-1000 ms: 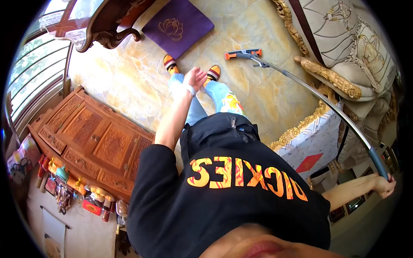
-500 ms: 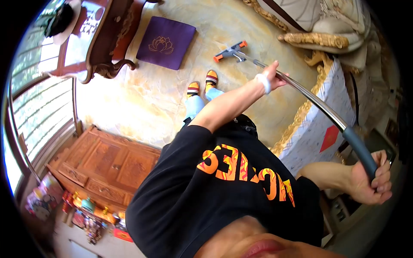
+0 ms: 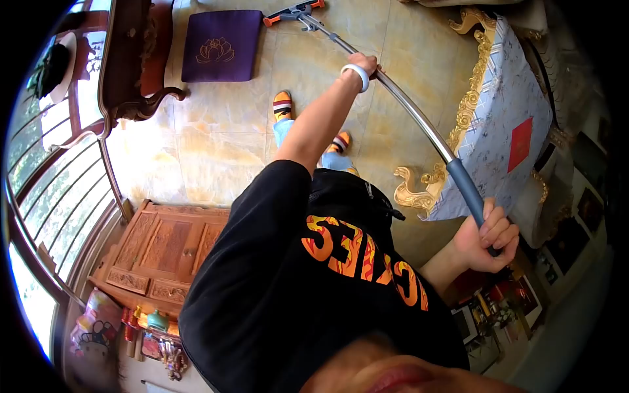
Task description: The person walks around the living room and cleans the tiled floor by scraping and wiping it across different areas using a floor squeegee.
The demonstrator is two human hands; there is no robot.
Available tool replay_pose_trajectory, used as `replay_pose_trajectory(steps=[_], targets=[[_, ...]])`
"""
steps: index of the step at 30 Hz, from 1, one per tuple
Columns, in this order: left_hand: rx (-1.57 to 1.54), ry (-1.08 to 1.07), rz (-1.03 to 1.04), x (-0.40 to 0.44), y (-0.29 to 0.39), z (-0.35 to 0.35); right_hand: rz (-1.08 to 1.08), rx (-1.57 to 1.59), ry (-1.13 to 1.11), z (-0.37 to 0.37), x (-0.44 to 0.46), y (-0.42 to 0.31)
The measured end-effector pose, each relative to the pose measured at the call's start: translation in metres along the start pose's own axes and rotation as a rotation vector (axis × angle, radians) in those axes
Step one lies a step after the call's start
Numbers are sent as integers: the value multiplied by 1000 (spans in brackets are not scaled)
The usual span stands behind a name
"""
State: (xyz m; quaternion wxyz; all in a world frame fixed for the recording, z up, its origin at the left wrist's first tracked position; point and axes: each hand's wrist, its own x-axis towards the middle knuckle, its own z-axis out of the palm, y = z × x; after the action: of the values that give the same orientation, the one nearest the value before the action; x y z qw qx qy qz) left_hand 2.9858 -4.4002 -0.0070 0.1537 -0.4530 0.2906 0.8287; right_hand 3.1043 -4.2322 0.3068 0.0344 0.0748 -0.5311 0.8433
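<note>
My left hand (image 3: 364, 66), with a white bangle at the wrist, is closed round the metal pole of a long-handled mop (image 3: 419, 121). Lower down, my right hand (image 3: 488, 237) wraps its fingers about the blue-grey grip at the pole's end. The narrow grey mop head (image 3: 294, 13) with orange ends is on the tiled floor (image 3: 219, 141) at the top of the view, close to a purple square cushion (image 3: 223, 46) bearing a gold lotus.
Dark carved wooden furniture (image 3: 124, 65) stands at upper left, a carved wooden cabinet (image 3: 167, 245) at lower left. On the right is gold-trimmed furniture under a pale blue cloth (image 3: 485, 157) with a red rectangle. Barred windows (image 3: 59, 190) line the left side.
The mop head has moved up and left in view, nearer the cushion. Both hands have shifted left, still on the pole. My feet are farther apart, and the view has turned.
</note>
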Motion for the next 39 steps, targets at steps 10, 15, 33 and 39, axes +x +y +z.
replay_pose_trajectory(steps=[10, 15, 33, 39], targets=[[1621, -226, 552, -64, -269, 73, -17, 26, 175, -230, -103, -135], [812, -601, -66, -96, -482, 132, -20, -50, 152, -288, -145, -267], [-375, 133, -49, -174, -300, -72, 128, 117, -639, -217, -112, -143], [-312, 299, 306, -151, -239, -289, 552, 35, -941, -144, -181, 2]])
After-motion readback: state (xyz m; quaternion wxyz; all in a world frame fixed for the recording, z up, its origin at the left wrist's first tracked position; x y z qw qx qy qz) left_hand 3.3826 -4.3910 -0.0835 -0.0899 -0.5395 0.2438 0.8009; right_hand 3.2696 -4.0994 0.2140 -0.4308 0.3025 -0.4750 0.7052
